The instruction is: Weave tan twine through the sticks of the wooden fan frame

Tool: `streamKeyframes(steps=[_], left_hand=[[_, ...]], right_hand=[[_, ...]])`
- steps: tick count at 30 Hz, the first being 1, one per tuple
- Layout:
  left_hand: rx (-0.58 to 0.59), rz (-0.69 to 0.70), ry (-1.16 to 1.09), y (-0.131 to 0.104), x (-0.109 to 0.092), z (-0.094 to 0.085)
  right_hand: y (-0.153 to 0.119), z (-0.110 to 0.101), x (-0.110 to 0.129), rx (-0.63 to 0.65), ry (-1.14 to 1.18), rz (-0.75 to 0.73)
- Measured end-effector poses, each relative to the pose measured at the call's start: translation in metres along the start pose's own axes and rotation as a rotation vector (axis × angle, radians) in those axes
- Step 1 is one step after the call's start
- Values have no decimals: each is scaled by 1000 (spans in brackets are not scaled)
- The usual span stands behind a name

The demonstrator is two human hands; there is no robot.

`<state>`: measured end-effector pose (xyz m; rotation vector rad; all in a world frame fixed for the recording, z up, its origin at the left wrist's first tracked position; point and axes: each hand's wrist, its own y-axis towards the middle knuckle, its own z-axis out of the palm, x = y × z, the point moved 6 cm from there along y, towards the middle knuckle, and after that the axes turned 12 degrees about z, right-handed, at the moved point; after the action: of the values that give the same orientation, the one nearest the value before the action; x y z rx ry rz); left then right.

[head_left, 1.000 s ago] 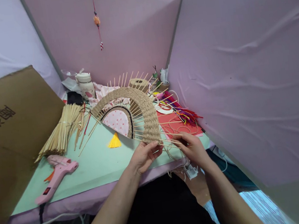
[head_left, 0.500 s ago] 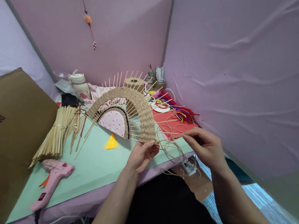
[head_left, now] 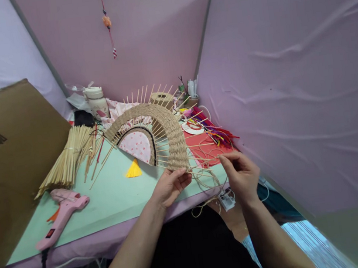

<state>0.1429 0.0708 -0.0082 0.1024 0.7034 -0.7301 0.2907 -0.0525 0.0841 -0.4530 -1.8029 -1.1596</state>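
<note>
A half-round woven fan [head_left: 176,141] with thin sticks radiating past its rim is tilted above the table. Its inner half-disc is pink dotted cloth edged in black. My left hand [head_left: 172,186] is closed on the fan's lower right end, thumb on top. To the right, my right hand [head_left: 242,174] pinches a thin strand of twine beyond the stick tips. Loose loops of twine [head_left: 206,178] hang between the two hands and over the table's front edge. A yellow tassel [head_left: 133,169] lies below the fan.
On the left are a pink glue gun [head_left: 62,215], a bundle of sticks [head_left: 65,162] and a cardboard sheet [head_left: 10,152]. A white bottle [head_left: 96,103] and a tape roll [head_left: 161,99] stand behind the fan. Coloured cords [head_left: 220,131] lie at right, beside the purple cloth wall [head_left: 292,92].
My right hand has shifted slightly left with the twine. The fan and my left hand stay nearly where they were; the view has moved a little.
</note>
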Motion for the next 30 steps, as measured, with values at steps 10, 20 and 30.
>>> streamKeyframes(steps=[10, 20, 30], left_hand=[[-9, 1, -4, 0, 1, -1], [30, -2, -59, 0, 4, 3], [-93, 10, -179, 4, 8, 0]], right_hand=[[4, 4, -10, 64, -153, -24], [28, 90, -56, 134, 22, 311], [19, 89, -60, 210, 43, 300]])
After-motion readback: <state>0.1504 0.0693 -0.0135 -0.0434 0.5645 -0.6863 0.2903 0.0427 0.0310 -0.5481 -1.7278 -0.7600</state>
